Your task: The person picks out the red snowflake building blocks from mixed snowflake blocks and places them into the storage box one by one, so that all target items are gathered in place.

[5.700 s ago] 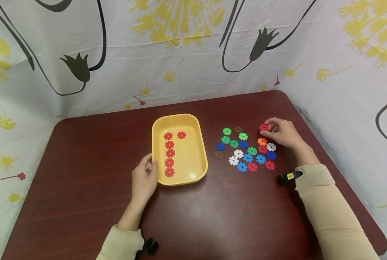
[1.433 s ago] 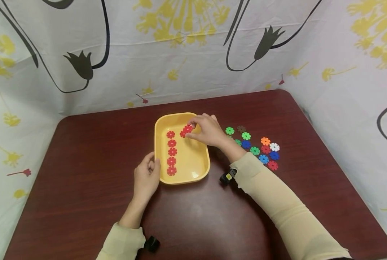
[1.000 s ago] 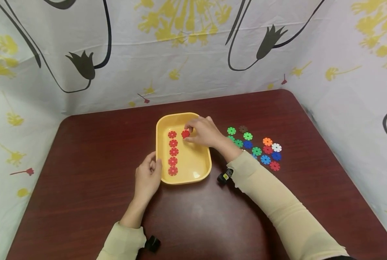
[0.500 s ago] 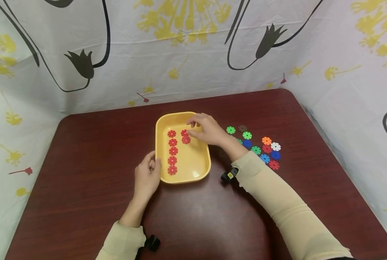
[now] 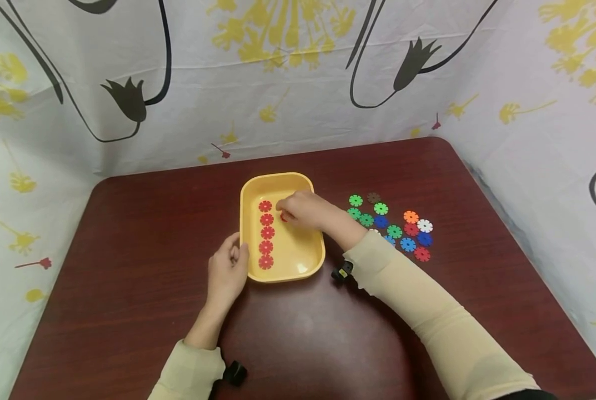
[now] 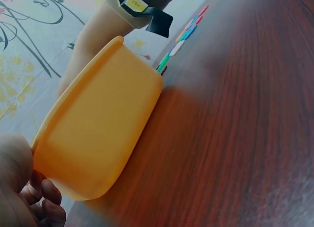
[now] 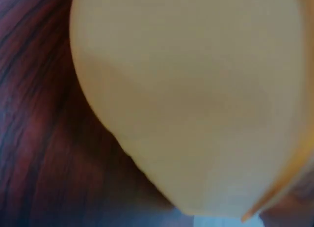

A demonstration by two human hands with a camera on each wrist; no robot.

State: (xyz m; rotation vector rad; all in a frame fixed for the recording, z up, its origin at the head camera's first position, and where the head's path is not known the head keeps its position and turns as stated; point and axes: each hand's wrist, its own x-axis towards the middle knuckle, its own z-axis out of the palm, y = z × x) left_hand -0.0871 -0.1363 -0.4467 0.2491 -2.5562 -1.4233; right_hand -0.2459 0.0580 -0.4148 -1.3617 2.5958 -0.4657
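My left hand grips the left rim of a yellow plastic tray, thumb on the rim and fingers curled outside. In the left wrist view the same hand is at the tray's lower corner. Inside the tray, a column of several red notched discs runs down the left side. My right hand reaches in over the right rim, fingers bent down onto a red notched disc. That disc is mostly covered by the fingers, and I cannot tell whether they pinch it. The right wrist view is mostly the tray's blurred yellow wall.
Right of the tray, loose notched discs in green, blue, white, brown, orange and red lie on the dark red table, among them an orange disc and a green disc. My right forearm partly covers them. A patterned cloth hangs behind the table.
My right hand brought a red disc from the loose group into the tray, set it below the top right one and lifted off. Now its fingers are down on the discs again. The left hand stays.
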